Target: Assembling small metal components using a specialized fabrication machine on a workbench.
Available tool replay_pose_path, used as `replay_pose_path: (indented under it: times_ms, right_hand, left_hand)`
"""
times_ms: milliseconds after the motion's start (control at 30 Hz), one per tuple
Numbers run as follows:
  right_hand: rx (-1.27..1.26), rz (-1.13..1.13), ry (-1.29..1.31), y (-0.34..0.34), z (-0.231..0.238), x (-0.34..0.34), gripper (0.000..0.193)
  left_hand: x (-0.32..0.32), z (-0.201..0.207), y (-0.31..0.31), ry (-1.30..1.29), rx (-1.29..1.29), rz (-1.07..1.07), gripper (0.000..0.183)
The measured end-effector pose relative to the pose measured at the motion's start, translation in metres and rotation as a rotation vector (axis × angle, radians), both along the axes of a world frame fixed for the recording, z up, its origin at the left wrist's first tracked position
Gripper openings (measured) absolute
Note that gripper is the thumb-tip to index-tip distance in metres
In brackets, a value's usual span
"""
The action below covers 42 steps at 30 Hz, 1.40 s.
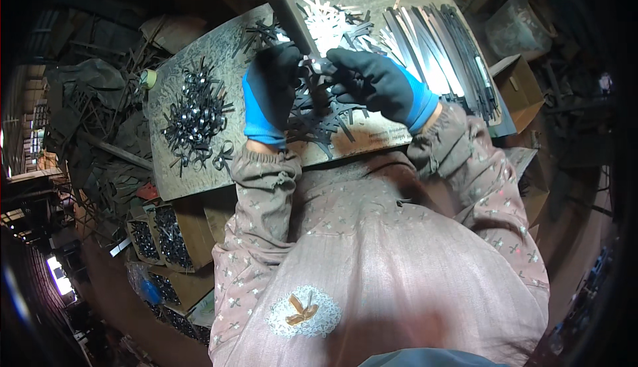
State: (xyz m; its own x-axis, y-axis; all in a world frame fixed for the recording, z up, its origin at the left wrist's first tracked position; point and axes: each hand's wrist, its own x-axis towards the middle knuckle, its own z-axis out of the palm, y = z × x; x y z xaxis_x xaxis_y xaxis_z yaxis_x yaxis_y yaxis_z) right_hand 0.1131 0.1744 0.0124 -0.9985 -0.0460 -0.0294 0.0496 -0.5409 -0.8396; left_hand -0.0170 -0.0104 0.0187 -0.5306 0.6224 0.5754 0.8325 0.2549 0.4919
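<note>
Pile of bent dark metal clips (pixel 194 116) sits on counter (pixel 199 181) far left. Left hand (pixel 269 94) and right hand (pixel 379 85), both gloved, pinch one small metal piece (pixel 319 67) between them, grip narrow, above scattered flat strips (pixel 319 118). Long strip stock (pixel 438 48) lies right.

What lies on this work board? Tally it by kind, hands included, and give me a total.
Gloved hands: 2, left hand and right hand
Small metal piece pinched between both hands: 1
Heap of curled dark clips: 1
Heap of flat dark pieces: 1
Bundle of long strips: 1
Cluster of pale short strips: 1
Total: 7
</note>
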Motion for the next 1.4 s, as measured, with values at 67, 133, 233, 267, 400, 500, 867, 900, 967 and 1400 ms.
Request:
replay_pose_path:
  times_ms: [67,133,233,267,400,500,867,900,967,1400]
  right_hand:
    - [0.062,-0.075,0.022,-0.013,-0.018,0.01,0.045]
    - [0.058,-0.138,0.041,-0.024,-0.024,0.016,0.055]
    - [0.46,-0.25,0.325,-0.053,-0.027,0.035,0.061]
    - [0.071,-0.061,0.125,-0.053,-0.021,0.044,0.064]
    - [0.212,0.11,0.014,-0.046,-0.035,0.064,0.053]
    - [0.378,0.253,0.034,-0.051,-0.068,0.091,0.049]
    - [1.047,0.16,0.29,-0.058,-0.098,0.097,0.05]
    - [0.76,0.101,-0.45,-0.067,-0.097,0.076,0.049]
    - [1.625,-0.28,0.038,-0.067,-0.116,0.057,0.049]
    - [1.946,-0.193,0.218,-0.063,-0.147,0.106,0.039]
  left_hand:
    - [0.016,-0.01,-0.011,-0.062,0.061,0.014,0.034]
    - [0.045,-0.01,-0.016,-0.148,0.12,0.001,0.035]
    - [0.074,-0.011,-0.034,-0.014,0.065,0.037,0.037]
    - [0.086,-0.015,-0.047,-0.414,0.172,-0.03,0.039]
    - [0.121,-0.039,-0.079,-0.678,0.159,-0.192,0.046]
    - [0.147,-0.049,-0.1,-0.89,0.107,-0.215,0.049]
    - [0.187,-0.102,-0.148,-1.54,0.536,-0.06,0.053]
    - [0.173,-0.105,-0.156,-1.532,0.507,-0.099,0.055]
    - [0.169,-0.098,-0.161,-1.517,0.485,-0.134,0.058]
    - [0.164,-0.112,-0.158,-1.613,0.6,-0.139,0.06]
